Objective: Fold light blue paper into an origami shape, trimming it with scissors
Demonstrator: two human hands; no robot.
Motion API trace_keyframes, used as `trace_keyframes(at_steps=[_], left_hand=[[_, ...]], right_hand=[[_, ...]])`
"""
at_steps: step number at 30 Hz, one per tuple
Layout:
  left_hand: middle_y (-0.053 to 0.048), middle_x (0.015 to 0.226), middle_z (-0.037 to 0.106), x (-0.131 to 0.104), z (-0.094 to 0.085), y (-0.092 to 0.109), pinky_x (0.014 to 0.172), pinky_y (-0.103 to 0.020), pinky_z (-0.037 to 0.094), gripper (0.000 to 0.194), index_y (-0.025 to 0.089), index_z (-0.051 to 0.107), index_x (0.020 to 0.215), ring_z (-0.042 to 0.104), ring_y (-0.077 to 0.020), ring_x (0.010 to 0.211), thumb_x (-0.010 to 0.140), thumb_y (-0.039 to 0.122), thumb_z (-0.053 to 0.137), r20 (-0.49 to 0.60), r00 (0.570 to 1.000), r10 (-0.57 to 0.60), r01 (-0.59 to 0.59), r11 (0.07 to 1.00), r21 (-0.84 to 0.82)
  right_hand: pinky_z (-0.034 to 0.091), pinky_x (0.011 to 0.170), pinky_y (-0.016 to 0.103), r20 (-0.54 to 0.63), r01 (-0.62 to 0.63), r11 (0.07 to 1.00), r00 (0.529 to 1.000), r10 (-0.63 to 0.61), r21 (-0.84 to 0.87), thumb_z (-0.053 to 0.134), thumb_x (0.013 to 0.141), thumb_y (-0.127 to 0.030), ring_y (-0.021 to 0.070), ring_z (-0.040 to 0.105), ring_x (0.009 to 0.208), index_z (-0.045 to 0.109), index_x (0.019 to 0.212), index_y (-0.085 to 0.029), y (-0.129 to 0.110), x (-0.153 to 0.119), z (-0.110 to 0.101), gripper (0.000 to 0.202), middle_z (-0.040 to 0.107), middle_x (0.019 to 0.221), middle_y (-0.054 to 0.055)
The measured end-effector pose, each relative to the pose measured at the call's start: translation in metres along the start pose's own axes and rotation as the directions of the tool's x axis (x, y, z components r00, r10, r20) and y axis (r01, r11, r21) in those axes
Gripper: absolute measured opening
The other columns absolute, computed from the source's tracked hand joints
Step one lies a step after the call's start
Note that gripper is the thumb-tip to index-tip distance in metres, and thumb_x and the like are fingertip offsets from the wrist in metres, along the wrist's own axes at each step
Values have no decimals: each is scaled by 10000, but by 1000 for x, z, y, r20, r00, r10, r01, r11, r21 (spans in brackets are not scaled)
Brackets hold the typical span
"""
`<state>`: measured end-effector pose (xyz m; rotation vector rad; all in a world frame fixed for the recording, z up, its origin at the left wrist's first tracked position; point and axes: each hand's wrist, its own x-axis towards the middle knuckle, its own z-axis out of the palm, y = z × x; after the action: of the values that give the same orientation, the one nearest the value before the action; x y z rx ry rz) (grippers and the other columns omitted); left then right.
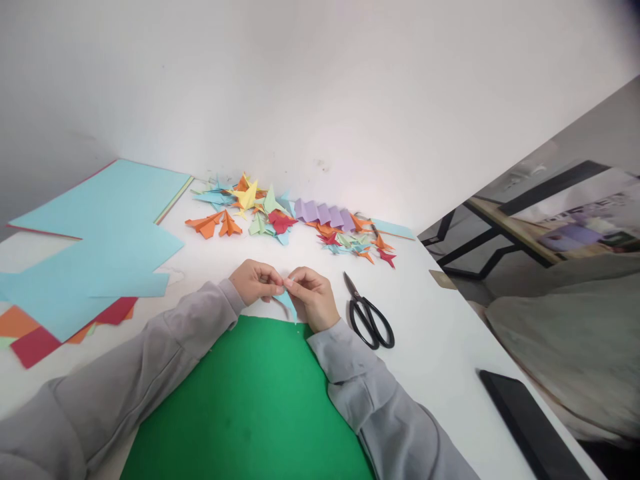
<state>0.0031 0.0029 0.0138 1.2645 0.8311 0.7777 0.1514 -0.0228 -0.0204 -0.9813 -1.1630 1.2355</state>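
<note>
Between my two hands is a small folded piece of light blue paper [286, 301], held just past the far edge of a green sheet [240, 400]. My left hand [256, 281] pinches it from the left, thumb and fingertips together. From the other side my right hand [316, 297] grips it with thumb and forefinger, and the fingertips of both hands nearly meet. Part of the blue paper hangs below the fingers; the rest is hidden behind them. Black-handled scissors [367, 313] lie to the right of my right hand.
Along the wall lies a row of folded paper figures [246, 197] in several colours, with a pleated purple strip [323, 213] among them. Large blue sheets [110, 200] and coloured squares [37, 347] cover the left side. A black phone-like slab [530, 420] lies near the right table edge.
</note>
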Motion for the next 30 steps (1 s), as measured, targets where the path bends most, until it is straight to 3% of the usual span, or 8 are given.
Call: trace_keyframes(at_steps=[12,18,23,30], left_hand=[[25,375,550,0,0,-1,370,-186,406,176,114,619,538,495,-78,337,439,166,755,-13,1000,-19,19,1000,6],[27,388,545,-1,2,-4,395,-192,428,157,107,599,558,491,-70,357,491,166,728,-3,1000,12,-12,998,58],[41,458,565,0,2,-8,405,-187,439,240,110,572,649,516,-71,417,477,140,737,15,999,47,-48,998,32],[48,449,565,-1,2,-7,404,-183,431,276,119,516,704,511,-68,402,508,126,711,18,997,71,-71,997,24]], right_hand=[[342,467,242,-15,-23,1000,1000,23,15,583,748,-486,94,448,426,569,584,-182,-1,0,-2,345,532,458,-30],[298,450,224,6,3,1000,1000,-3,8,721,631,-409,78,400,435,528,569,-182,1,2,-1,304,502,465,-57],[291,458,224,11,5,1000,1000,-5,15,691,672,-388,72,372,437,477,514,-181,5,3,-3,337,474,446,-61],[292,439,230,-17,-32,999,999,31,-42,605,705,-513,83,386,416,514,560,-186,1,1,-1,370,482,436,-46]])
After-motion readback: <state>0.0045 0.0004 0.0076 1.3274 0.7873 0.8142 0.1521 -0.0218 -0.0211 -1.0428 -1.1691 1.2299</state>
